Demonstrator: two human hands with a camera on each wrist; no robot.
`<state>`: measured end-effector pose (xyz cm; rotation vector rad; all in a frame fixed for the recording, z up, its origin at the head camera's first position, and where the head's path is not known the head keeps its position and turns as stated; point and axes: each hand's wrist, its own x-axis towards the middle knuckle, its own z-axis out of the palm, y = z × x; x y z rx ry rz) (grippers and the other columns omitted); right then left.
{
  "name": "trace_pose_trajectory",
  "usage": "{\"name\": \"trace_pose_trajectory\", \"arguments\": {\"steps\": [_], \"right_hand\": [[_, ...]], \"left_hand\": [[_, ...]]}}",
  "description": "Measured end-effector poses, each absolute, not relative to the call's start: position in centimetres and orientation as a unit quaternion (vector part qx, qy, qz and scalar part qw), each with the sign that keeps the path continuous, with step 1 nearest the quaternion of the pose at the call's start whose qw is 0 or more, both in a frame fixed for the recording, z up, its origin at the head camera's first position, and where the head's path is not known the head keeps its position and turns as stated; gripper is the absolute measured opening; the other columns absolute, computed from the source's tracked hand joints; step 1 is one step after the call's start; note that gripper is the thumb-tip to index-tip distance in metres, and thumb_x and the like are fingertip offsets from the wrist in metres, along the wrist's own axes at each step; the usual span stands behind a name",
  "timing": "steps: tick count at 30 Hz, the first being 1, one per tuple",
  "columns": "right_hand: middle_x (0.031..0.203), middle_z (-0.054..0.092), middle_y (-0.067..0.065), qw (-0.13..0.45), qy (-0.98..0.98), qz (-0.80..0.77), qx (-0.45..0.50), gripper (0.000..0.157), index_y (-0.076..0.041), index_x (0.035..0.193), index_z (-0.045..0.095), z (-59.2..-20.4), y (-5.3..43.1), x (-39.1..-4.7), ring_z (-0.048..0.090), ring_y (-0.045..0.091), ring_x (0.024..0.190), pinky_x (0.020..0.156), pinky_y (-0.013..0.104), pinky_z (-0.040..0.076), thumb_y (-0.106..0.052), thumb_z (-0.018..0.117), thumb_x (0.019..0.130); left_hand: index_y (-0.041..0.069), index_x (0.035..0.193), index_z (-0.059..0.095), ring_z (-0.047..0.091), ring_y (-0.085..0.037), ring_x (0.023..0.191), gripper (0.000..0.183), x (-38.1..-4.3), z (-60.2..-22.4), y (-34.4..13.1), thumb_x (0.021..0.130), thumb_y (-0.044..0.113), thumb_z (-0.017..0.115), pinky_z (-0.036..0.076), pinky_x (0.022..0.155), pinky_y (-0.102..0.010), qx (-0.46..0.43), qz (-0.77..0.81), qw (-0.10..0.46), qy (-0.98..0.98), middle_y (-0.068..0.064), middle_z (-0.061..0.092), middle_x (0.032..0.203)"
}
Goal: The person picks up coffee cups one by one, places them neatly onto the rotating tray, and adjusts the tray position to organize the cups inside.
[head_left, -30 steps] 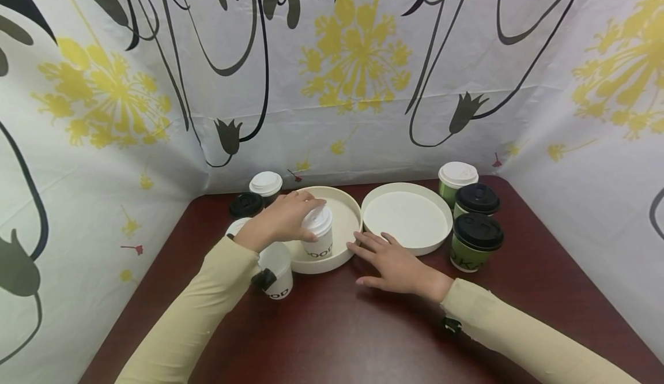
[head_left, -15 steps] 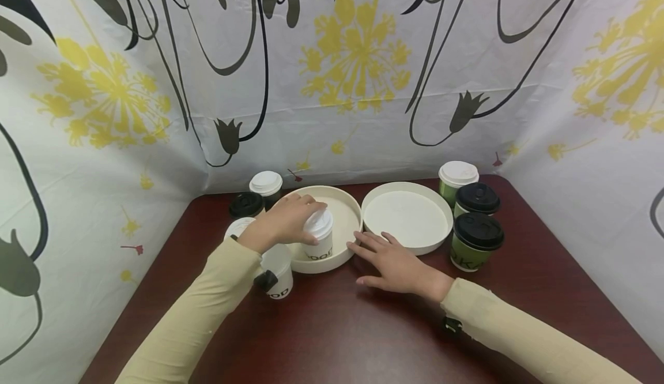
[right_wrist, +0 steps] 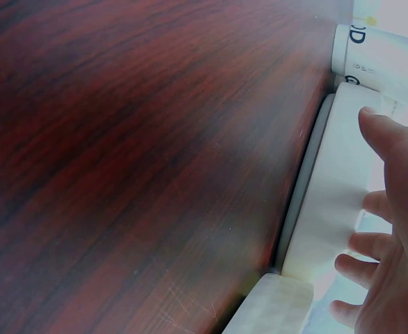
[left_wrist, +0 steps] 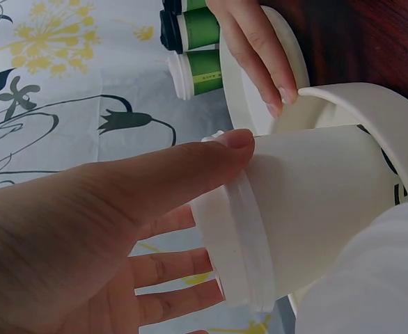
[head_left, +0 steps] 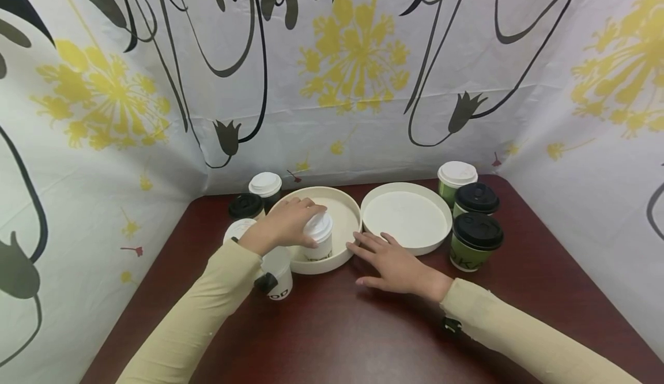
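Note:
In the head view my left hand (head_left: 284, 225) grips a white lidded paper coffee cup (head_left: 320, 237) by its lid, thumb on the near side. The cup stands inside the left round cream tray (head_left: 349, 211). The left wrist view shows the thumb lying across the lid's edge (left_wrist: 242, 229), with the other fingers along its far side. My right hand (head_left: 394, 263) is spread, its fingertips at the left tray's rim, near where it meets the right round tray (head_left: 407, 217). Seen from the right wrist, those fingers (right_wrist: 367, 243) reach over the tray wall (right_wrist: 329, 188).
Left of the trays stand a white cup (head_left: 280, 277) and, partly behind my left arm, a white-lidded cup (head_left: 238, 226), a black-lidded cup (head_left: 246, 205) and a dark cup with white lid (head_left: 266, 184). Several green cups (head_left: 474, 245) line the dark red table's (head_left: 363, 338) right side.
The cup in my left hand has turned slightly, so its dark lettering shows differently. The left hand stays over the tray, and the right hand has not moved.

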<state>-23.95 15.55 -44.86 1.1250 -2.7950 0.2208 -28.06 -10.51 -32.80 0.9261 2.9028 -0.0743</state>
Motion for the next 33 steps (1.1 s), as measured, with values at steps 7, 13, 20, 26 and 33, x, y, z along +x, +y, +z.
{"name": "trace_pose_trajectory", "arguments": {"steps": [7,13,20,26,33], "right_hand": [[0.161,0.034,0.011,0.057,-0.925,0.072,0.369,0.077,-0.022,0.154,0.036,-44.82,15.51,-23.87,0.036,0.031,0.148,0.116,0.062,0.03,-0.06,0.059,0.09],[0.161,0.034,0.01,0.059,-0.925,0.071,0.368,0.078,-0.023,0.154,0.036,-44.98,15.54,-23.99,0.036,0.031,0.148,0.116,0.062,0.03,-0.061,0.059,0.09],[0.162,0.033,0.009,0.054,-0.927,0.073,0.364,0.078,-0.024,0.154,0.035,-45.16,15.56,-24.12,0.035,0.031,0.148,0.116,0.062,0.03,-0.061,0.058,0.09],[0.161,0.035,0.01,0.06,-0.925,0.077,0.368,0.077,-0.023,0.154,0.036,-45.2,15.61,-24.08,0.037,0.032,0.148,0.115,0.062,0.03,-0.059,0.06,0.09],[0.161,0.035,0.01,0.058,-0.925,0.077,0.368,0.077,-0.023,0.154,0.036,-45.13,15.6,-24.05,0.036,0.031,0.148,0.115,0.062,0.031,-0.059,0.06,0.09]], "left_hand": [[0.018,0.146,0.047,0.051,-0.033,0.129,0.079,-27.9,-32.83,-10.46,0.078,0.042,0.081,0.038,0.11,-0.054,0.298,-0.017,0.058,0.953,-0.009,0.055,0.142],[0.018,0.146,0.048,0.052,-0.032,0.129,0.08,-27.78,-32.92,-10.55,0.077,0.042,0.081,0.04,0.108,-0.053,0.298,-0.014,0.057,0.953,-0.009,0.055,0.142],[0.018,0.145,0.048,0.053,-0.032,0.128,0.08,-27.67,-32.92,-10.5,0.077,0.043,0.082,0.04,0.108,-0.053,0.298,-0.017,0.053,0.953,-0.008,0.056,0.141],[0.018,0.145,0.048,0.052,-0.032,0.129,0.08,-27.59,-32.89,-10.39,0.077,0.042,0.082,0.04,0.107,-0.054,0.3,-0.014,0.055,0.952,-0.008,0.056,0.141],[0.017,0.145,0.048,0.052,-0.032,0.129,0.081,-27.6,-33.05,-10.4,0.076,0.041,0.083,0.04,0.107,-0.054,0.3,-0.014,0.054,0.952,-0.009,0.055,0.142]]}}
